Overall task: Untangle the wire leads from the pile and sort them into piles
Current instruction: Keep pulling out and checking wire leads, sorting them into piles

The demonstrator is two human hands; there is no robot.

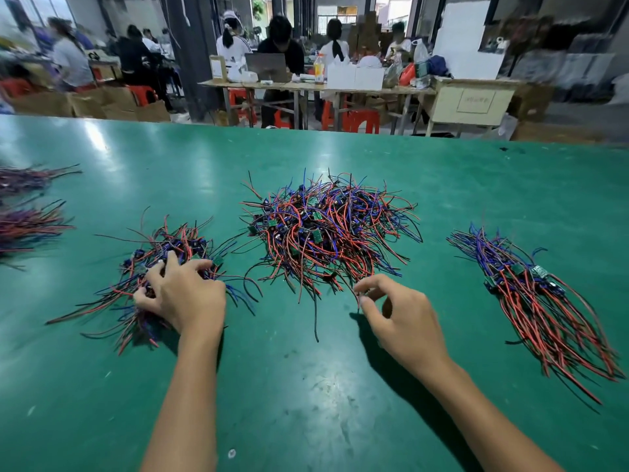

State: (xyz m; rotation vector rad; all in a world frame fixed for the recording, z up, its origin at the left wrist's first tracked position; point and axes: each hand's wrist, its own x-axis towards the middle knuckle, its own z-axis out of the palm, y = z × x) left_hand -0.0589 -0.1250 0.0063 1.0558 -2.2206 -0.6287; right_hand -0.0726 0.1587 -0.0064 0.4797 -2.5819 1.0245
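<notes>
The tangled pile (328,229) sits in the middle of the green table (306,386) in front of you, a loose mound of thin red, blue and black wire leads with small green circuit boards caught among the loops. Your right hand (400,321) hangs at its near edge, thumb and forefinger pinched on the tip of one thin lead (358,299) that trails out of the mound, the other fingers curled loosely. To the left, just beside the mound but apart from it, your left hand (185,294) presses down with spread fingers on a smaller heap (163,264) of the same leads, gripping some of them under the palm; this heap is blurred, so you cannot tell exactly how many wires the fingers hold. Well off to the right lies a sorted bundle (541,301), its leads laid roughly parallel, blue ends pointing away from you and long red ends fanning toward you, with small boards across the middle. At the far left edge lie two more bundles (27,202), blurred. The table top is smooth, glossy and scuffed with pale scratches. Beyond it, people (279,42) sit at other work tables among red stools and cardboard boxes.
</notes>
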